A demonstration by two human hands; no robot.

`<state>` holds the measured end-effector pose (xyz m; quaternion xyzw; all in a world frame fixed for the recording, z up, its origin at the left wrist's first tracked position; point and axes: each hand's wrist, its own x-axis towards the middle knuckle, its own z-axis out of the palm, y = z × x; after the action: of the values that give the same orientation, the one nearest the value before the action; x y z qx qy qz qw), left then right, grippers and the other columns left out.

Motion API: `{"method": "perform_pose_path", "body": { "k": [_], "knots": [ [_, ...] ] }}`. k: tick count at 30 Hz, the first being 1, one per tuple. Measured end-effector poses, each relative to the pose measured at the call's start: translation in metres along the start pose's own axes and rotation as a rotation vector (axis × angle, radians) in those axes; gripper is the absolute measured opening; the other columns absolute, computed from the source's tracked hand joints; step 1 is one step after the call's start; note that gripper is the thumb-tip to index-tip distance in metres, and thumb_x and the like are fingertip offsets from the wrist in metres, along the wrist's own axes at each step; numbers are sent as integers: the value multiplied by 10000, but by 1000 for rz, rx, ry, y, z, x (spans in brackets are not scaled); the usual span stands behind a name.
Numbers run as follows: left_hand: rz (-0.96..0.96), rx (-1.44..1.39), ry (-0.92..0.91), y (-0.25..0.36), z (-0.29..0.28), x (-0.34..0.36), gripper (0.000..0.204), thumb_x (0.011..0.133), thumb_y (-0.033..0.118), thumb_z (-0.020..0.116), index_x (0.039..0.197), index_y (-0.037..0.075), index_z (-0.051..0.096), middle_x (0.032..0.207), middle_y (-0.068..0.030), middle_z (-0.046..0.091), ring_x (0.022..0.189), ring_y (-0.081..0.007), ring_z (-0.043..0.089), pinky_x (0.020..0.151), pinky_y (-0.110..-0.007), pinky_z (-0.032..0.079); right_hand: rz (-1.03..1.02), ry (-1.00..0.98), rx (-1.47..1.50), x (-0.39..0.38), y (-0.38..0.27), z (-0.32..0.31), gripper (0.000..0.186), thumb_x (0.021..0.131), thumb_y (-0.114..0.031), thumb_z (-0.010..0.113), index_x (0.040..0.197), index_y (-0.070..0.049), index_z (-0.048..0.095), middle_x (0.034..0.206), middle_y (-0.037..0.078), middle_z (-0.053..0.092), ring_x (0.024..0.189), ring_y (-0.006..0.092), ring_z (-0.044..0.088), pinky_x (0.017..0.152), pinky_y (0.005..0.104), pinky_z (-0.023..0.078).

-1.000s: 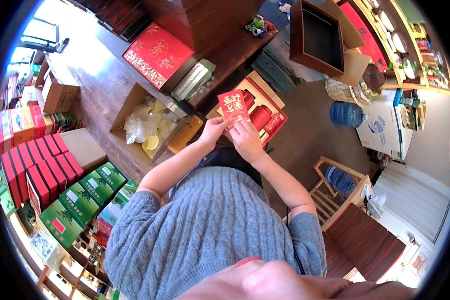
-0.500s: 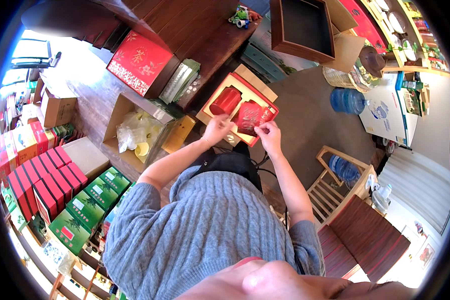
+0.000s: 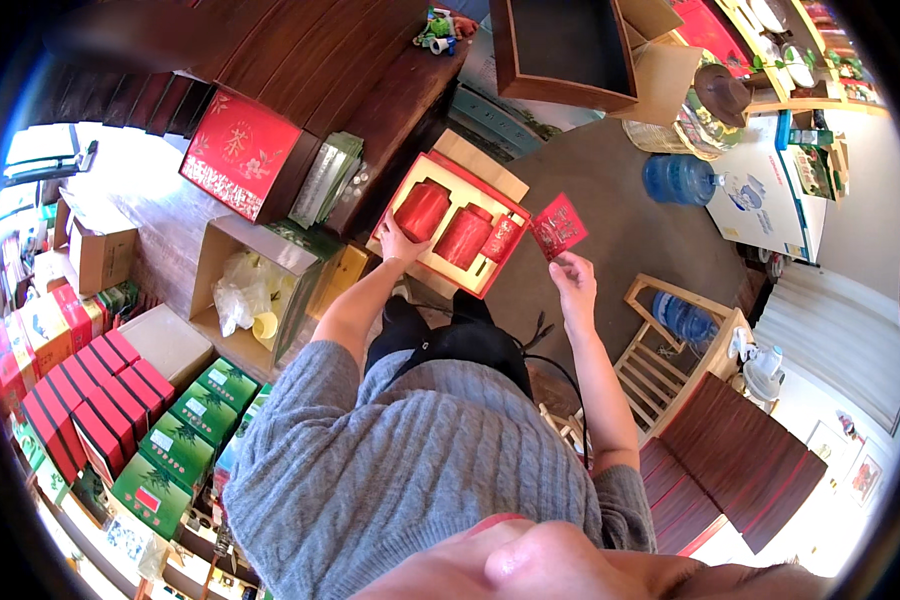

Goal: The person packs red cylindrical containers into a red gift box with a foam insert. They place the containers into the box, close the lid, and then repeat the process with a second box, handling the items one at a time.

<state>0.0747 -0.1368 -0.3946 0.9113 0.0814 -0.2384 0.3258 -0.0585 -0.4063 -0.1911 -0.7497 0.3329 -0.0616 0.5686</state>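
Observation:
An open red gift box with a cream insert lies at the centre on wooden boards, holding a large red canister at left, another at right, and a smaller red packet beside them. My left hand grips the box's left edge, fingers bent next to the left canister. To the right of the box, raised apart from it, a red card with gold printing is pinched by one corner in my right hand.
A red box, stacked green papers and a carton of plastic packaging lie left. Stacked red and green boxes fill the lower left. A wooden tray, water jugs and wooden rack stand right.
The card has moved from over the box out to the right with my right hand, uncovering the right canister. My left hand has shifted left onto the box's edge.

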Motion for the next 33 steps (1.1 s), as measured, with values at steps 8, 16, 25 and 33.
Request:
{"method": "perform_pose_path", "body": {
  "k": [8,16,25,33],
  "knots": [
    [-28,-453,85,7,-28,-26,1012,531,276,852,1303,25,248,1278,-251,316,1158,-340,428,975,-403,412,96,-104,271,2,-47,51,934,800,-120,716,1464,-115,59,1379,215,294,1145,244,475,902,332,474],
    [519,-840,204,103,-135,-138,988,584,151,836,1314,48,179,1243,-144,370,1182,-246,418,997,-370,381,-8,-382,723,-29,-118,149,1040,792,-62,713,1458,-98,-85,1406,181,299,1264,249,368,1040,362,339],
    [780,-1116,-308,77,-257,-170,779,841,412,637,1382,32,226,1359,-94,331,1274,-180,334,1067,-369,264,-178,-642,825,-60,-175,157,990,735,-223,748,1462,-128,83,1418,113,311,1287,268,360,1066,407,317],
    [792,-1136,-451,57,-306,-180,970,751,387,757,1433,48,156,1388,-111,338,1297,-193,314,1085,-357,259,-378,-829,601,-103,-211,170,1272,562,-339,871,1473,-126,9,1448,119,267,1318,275,313,1073,416,293]
  ]
}}
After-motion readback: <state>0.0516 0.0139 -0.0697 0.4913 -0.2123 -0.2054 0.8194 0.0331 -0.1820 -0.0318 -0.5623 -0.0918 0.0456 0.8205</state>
